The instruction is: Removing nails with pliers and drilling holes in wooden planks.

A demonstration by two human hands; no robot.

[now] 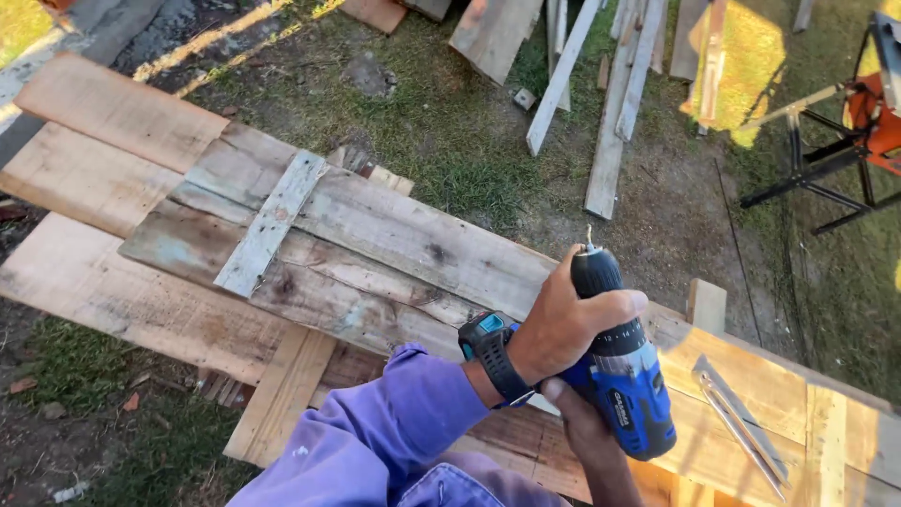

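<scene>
While both hands gripped the blue cordless drill (pixel 624 361), the work on the weathered plank panel (pixel 375 253) looked only partly done, as far as could be judged. The left hand (pixel 563 324), wearing a dark wristwatch (pixel 493 352) above a purple sleeve (pixel 375 432), was wrapped closed around the black chuck collar, and the right hand (pixel 577 413) was closed around the grip from below, mostly hidden by the drill body. A short bit stuck up from the chuck and pointed away from the planks, touching no wood, so it seemed the tool was being set up rather than driven. One pale cross batten (pixel 270 223) already lay across the grey planks towards the panel's left end; whether it was fastened could not be told. The drill hung above the panel's near edge, well to the right of that batten. A folded metal rule (pixel 741 422) lay on the orange boards at the right end, just beside the drill. Loose timber strips (pixel 619 94) were scattered on the grass beyond the far edge.
</scene>
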